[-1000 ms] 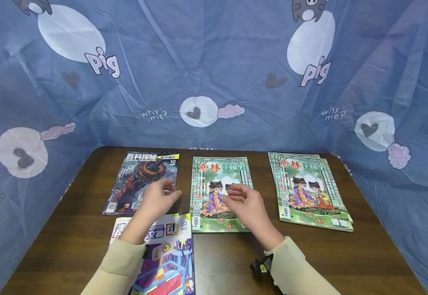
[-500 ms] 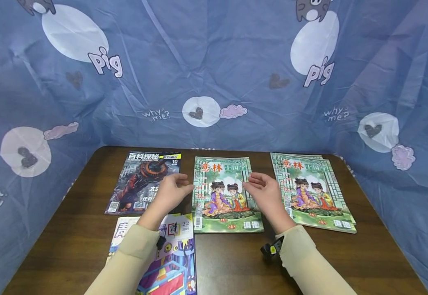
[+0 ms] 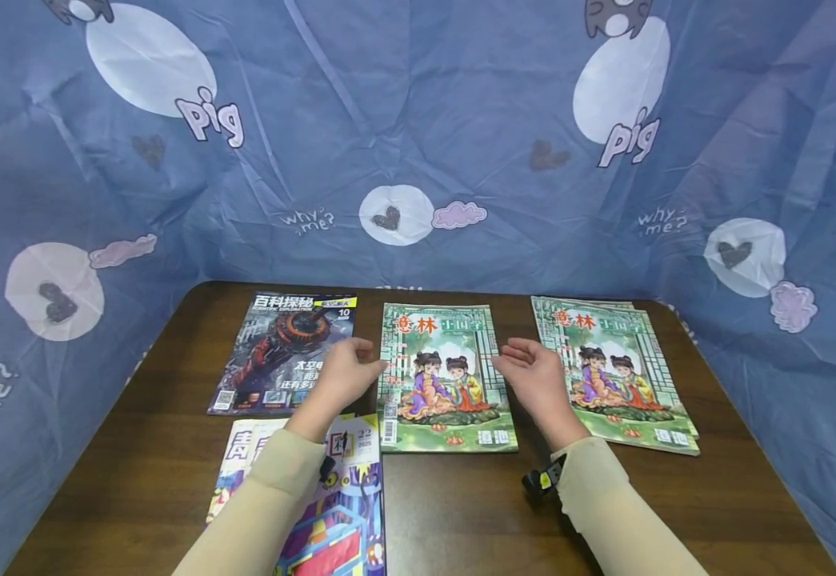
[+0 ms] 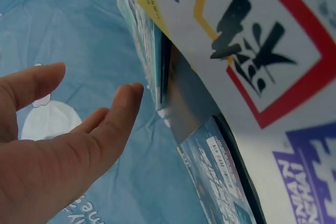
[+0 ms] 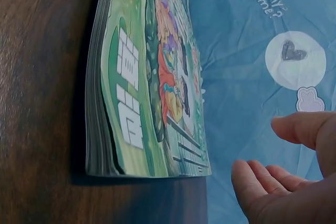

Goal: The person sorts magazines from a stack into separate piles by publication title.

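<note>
A green magazine (image 3: 446, 400) with two cartoon figures on its cover lies flat at the middle of the table. My left hand (image 3: 346, 374) hovers by its left edge, fingers relaxed, thumb tip near the cover's side. On the opposite side, my right hand (image 3: 538, 382) is held over the gap between this magazine and the right-hand pile, fingers loosely bent. Both hands hold nothing; in the right wrist view the right hand (image 5: 286, 182) shows air between thumb and fingers, beside the thick page edges of the green magazine (image 5: 131, 93).
A pile of matching green magazines (image 3: 622, 400) lies at right, slightly fanned. At back left is a dark science magazine (image 3: 277, 348). In front of it, colourful purple-and-white magazines (image 3: 349, 504) overlap, partly under the left sleeve (image 3: 259, 504). A blue patterned cloth (image 3: 403, 120) stands behind the table.
Both hands have shifted to the right. The right hand has moved off the middle magazine's cover to beside its right edge, while the left has come to its left edge. The magazines have stayed put.
</note>
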{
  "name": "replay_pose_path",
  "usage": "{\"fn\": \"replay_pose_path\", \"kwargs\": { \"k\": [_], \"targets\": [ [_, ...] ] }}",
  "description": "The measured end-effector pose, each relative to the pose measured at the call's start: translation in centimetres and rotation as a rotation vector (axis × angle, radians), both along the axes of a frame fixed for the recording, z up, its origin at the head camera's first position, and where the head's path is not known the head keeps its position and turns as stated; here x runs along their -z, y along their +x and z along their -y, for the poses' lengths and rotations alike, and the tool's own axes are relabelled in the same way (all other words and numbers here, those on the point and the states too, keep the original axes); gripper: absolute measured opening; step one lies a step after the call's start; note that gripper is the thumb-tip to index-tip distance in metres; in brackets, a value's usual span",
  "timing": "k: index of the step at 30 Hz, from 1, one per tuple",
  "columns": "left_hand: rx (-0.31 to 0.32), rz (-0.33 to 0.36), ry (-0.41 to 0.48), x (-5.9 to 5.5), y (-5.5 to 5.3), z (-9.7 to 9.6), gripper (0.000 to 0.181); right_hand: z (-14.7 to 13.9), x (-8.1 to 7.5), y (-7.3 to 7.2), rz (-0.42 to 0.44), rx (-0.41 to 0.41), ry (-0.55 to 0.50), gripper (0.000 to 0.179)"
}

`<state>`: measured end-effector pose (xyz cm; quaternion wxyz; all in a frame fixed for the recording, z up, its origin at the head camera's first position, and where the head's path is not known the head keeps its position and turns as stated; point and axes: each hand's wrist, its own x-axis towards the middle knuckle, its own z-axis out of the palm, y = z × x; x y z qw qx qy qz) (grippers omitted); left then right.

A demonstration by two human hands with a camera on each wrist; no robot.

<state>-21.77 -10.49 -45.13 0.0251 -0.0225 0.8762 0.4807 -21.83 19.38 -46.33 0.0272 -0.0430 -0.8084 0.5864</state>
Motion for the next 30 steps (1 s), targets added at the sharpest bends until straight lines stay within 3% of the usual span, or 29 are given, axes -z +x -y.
{"fn": "replay_pose_path", "kwargs": {
  "k": [7,16,30],
  "targets": [
    [-0.002,0.007,-0.023,0.3,-0.3,0.0,0.047,-0.3,0.1,-0.2,0.025,-0.007,0.017,0.049],
    [0.013,0.103,-0.076,0.2,-0.7,-0.1,0.054,-0.5,0.8,-0.6,0.136,-0.028,0.046,0.055],
    [0.02,0.222,-0.088,0.7,-1.8,-0.4,0.058,-0.6,1.8,-1.1,0.202,-0.037,0.113,0.058]
  ]
}}
